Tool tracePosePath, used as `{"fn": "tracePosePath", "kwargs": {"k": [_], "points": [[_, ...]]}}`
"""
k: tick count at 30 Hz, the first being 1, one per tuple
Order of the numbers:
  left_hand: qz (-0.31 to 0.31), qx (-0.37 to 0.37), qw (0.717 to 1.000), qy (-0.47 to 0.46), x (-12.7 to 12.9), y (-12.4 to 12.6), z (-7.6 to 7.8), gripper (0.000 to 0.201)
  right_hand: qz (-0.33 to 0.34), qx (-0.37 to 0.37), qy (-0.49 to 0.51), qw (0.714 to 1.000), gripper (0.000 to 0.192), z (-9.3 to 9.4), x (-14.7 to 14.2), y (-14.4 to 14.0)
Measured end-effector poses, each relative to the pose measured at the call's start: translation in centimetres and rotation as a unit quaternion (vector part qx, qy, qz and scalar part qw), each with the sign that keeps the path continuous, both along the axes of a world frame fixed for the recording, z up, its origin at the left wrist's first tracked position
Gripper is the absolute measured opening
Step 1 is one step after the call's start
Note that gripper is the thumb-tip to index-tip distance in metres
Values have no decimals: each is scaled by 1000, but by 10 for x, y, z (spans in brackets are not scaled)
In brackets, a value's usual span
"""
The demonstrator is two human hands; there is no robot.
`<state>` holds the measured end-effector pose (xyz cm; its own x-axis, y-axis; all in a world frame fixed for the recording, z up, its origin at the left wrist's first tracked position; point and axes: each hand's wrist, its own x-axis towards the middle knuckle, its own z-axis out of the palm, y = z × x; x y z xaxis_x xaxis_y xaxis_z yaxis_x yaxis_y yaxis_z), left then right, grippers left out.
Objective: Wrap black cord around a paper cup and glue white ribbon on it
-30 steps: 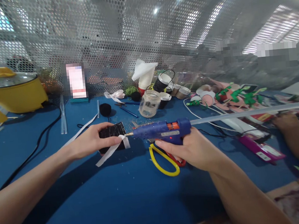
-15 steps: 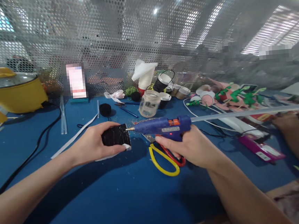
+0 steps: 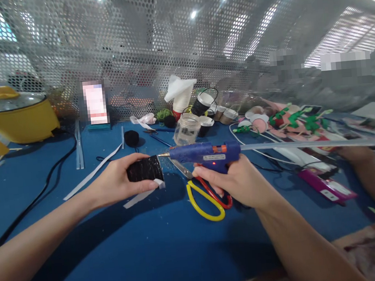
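Note:
My left hand [image 3: 115,181] grips a small black cylinder [image 3: 144,169] lying on its side above the blue table, with a white ribbon [image 3: 140,197] pinned under my thumb and trailing down-left. My right hand [image 3: 237,182] holds a blue glue gun [image 3: 205,153] level, a long clear glue stick [image 3: 306,144] sticking out of its back to the right. The gun's metal tip sits just at the top right edge of the black cylinder.
Yellow-and-red scissors [image 3: 208,195] lie under my right hand. A glass jar [image 3: 186,131], paper cups, black pom-pom [image 3: 131,138] and green-pink craft pieces [image 3: 291,120] crowd the back. A yellow pot [image 3: 14,116] stands far left. Another person's arm [image 3: 370,172] rests at right.
The ribbon end that lay across the cylinder's front is now folded under my left thumb. The glue gun's tip rose from the ribbon to the cylinder's top edge.

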<state>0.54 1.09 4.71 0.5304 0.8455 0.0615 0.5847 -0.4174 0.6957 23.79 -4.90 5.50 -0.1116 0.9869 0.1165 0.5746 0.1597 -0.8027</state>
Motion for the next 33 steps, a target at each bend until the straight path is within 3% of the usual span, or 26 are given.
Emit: {"fn": "tracePosePath", "kwargs": {"k": [5,10,13,16,21,27,33], "points": [[29,-216,967,-134,-2,7,-9,52,58,-17,75,995,20,2,2,1],[97,-342,912,-204,-2,13,-14,57,105,-62,107,987,23,3,4,1],[124,-378,893,-211,-1,14,-16,56,103,-95,104,985,25,0,4,3],[119,-363,898,-219,0,13,-17,52,97,-127,106,982,22,-4,2,6],[75,-276,933,-217,3,6,-14,48,84,-138,131,978,24,-5,-2,7],[81,-177,972,-134,5,-2,-3,43,77,-131,150,977,25,-6,-3,7],[54,-94,989,-104,3,0,-12,44,73,-130,151,977,26,-7,-2,8]]}}
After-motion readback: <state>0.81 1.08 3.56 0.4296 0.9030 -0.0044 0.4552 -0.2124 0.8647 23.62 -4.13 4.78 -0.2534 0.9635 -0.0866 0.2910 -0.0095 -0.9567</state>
